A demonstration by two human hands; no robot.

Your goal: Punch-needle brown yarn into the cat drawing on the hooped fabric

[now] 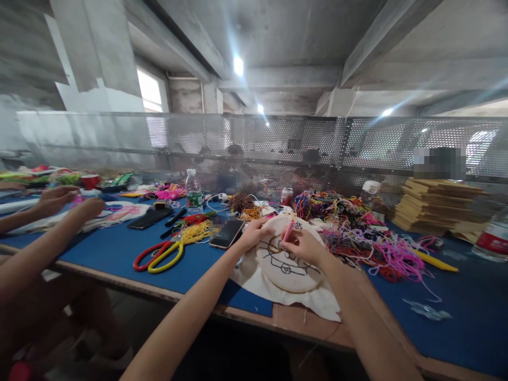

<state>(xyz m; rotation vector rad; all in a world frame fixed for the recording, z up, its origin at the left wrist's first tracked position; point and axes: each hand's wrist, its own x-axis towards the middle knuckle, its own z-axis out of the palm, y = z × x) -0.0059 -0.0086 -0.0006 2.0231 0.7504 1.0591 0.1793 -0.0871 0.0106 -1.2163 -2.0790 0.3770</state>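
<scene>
No wording can be read for certain anywhere. On the white cloth stretched in the round embroidery hoop, a small cluster of dark strokes near the upper rim looks like written characters, too small to make out. The large clear bottle at the right edge of the counter wears a red and white label whose print is blurred. The smaller plastic bottle has a mostly green label, and the red and silver drink can carries printing; neither is legible.
</scene>
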